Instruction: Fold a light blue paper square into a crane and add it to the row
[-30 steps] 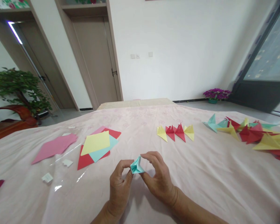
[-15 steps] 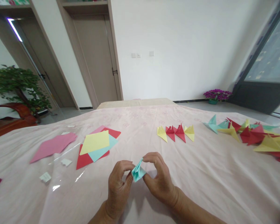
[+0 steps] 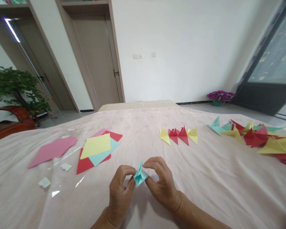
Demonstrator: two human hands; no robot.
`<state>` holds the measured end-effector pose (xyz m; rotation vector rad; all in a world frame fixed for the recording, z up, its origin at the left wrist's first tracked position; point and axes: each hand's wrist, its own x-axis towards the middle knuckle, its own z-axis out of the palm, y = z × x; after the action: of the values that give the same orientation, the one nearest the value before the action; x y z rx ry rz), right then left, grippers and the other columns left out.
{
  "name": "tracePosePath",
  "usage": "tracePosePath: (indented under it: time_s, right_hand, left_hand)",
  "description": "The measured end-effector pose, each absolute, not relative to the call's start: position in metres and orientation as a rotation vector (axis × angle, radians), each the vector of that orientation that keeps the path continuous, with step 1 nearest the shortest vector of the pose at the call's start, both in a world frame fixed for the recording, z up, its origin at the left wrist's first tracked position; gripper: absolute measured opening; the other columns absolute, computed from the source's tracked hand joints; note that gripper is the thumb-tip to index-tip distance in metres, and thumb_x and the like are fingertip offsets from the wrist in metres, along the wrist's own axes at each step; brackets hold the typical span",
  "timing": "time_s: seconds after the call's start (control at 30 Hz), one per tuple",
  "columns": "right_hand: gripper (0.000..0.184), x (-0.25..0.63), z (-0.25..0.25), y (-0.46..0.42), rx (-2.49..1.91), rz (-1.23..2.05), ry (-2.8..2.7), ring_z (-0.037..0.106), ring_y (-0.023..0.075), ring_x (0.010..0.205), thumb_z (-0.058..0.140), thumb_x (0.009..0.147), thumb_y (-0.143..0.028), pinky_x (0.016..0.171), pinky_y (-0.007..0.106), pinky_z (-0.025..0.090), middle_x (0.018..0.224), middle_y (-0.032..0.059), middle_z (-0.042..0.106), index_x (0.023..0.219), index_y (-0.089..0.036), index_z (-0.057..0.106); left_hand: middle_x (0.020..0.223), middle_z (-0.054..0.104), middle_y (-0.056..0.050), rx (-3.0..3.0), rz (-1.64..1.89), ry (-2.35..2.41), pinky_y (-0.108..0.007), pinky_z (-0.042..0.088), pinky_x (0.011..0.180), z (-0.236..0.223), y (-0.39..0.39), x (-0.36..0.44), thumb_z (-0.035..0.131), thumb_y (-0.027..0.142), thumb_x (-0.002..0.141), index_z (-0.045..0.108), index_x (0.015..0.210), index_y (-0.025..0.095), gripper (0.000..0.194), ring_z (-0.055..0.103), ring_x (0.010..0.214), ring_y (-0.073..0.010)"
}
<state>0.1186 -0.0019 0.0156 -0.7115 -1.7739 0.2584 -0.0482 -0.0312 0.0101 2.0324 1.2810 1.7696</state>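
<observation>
A small light-blue origami piece (image 3: 140, 176), folded into several layers with a narrow point standing up, is held just above the cloth in front of me. My left hand (image 3: 122, 186) pinches its left side between thumb and forefinger. On the other side, my right hand (image 3: 162, 183) grips it, thumb at the lower right edge and forefinger near the upright point. Beyond the hands, a row of folded paper cranes in yellow and red (image 3: 183, 136) lies on the tablecloth (image 3: 143, 124).
To the left lie fanned sheets in yellow (image 3: 96, 146), red and blue, and a pink paper stack (image 3: 52, 151) on clear plastic film. White scraps (image 3: 44, 182) are scattered nearby. A heap of folded cranes (image 3: 255, 136) spreads at the right.
The blue piece's point now stands more upright, where it leaned right before. My right forefinger has shifted slightly left with it. The camera view has moved a little.
</observation>
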Motion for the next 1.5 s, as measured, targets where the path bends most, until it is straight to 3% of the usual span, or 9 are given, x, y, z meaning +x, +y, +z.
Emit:
tracePosePath:
  time_s: [0.17, 0.5, 1.2, 1.5]
  right_hand:
    - [0.049, 0.1187, 0.0158, -0.0012, -0.718, 0.25, -1.775, 0.059, 0.0221, 0.094, 0.058, 0.074, -0.004, 0.08, 0.038, 0.051, 0.101, 0.0061, 0.062, 0.118, -0.026, 0.056]
    - [0.052, 0.1209, 0.0136, -0.0008, -0.699, 0.283, -1.802, 0.058, 0.0224, 0.098, 0.06, 0.072, -0.002, 0.083, 0.039, 0.051, 0.106, 0.0063, 0.059, 0.118, -0.026, 0.057]
    - [0.052, 0.1208, 0.0144, 0.0003, -0.699, 0.29, -1.817, 0.058, 0.0237, 0.1, 0.058, 0.07, -0.002, 0.084, 0.04, 0.052, 0.108, 0.0073, 0.059, 0.116, -0.026, 0.057]
    - [0.041, 0.1198, 0.0174, 0.0011, -0.7, 0.28, -1.776, 0.059, 0.0228, 0.097, 0.059, 0.072, -0.004, 0.082, 0.039, 0.053, 0.103, 0.0065, 0.06, 0.106, -0.025, 0.057]
  left_hand:
    - [0.081, 0.064, 0.0, 2.029, 1.746, 1.283, -0.026, 0.052, 0.071, 0.0086, -0.0309, -0.0486, 0.06, 0.017, 0.086, 0.062, 0.087, 0.021, 0.004, 0.063, 0.077, -0.0164]
    - [0.083, 0.063, 0.0, 2.082, 1.713, 1.261, -0.026, 0.051, 0.072, 0.0068, -0.0312, -0.0492, 0.058, 0.011, 0.087, 0.06, 0.089, 0.021, 0.01, 0.062, 0.079, -0.0154]
    - [0.082, 0.064, -0.001, 2.094, 1.707, 1.252, -0.028, 0.053, 0.071, 0.0066, -0.0298, -0.0496, 0.057, 0.013, 0.087, 0.062, 0.089, 0.021, 0.009, 0.064, 0.078, -0.0169]
    - [0.081, 0.064, -0.001, 2.056, 1.693, 1.279, -0.026, 0.052, 0.071, 0.0021, -0.0291, -0.05, 0.059, 0.015, 0.087, 0.062, 0.087, 0.021, 0.006, 0.063, 0.078, -0.0163]
